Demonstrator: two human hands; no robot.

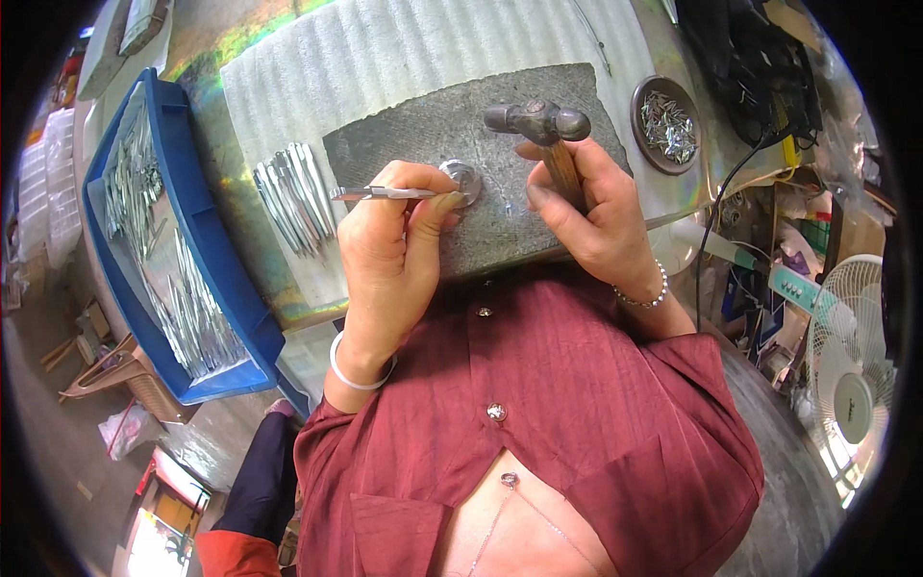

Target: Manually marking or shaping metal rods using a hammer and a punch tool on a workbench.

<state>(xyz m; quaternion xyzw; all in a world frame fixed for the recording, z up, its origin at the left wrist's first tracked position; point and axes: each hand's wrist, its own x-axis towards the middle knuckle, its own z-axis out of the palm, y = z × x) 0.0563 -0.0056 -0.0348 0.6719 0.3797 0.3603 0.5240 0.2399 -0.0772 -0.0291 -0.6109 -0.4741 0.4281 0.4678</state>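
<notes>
My left hand (402,213) pinches a slim silver metal piece (380,193), its wider end pointing left. The tip by my thumb is at a small round metal block (464,181) on a dark grey slab (519,226). My right hand (594,207) is wrapped round the wooden handle of a ball-peen hammer (538,122). The hammer's head is above the slab, to the right of the round block. Left of my left hand, a row of similar silver pieces (296,197) lies side by side on white foam sheet (288,91).
A blue tray (207,207) with many slim metal pieces stands at the left. On the right sits a round brown dish (638,120) of small shiny parts. A black cable (716,207) hangs over the table's right edge, near a fan (846,356). Someone's leg (255,481) shows lower left.
</notes>
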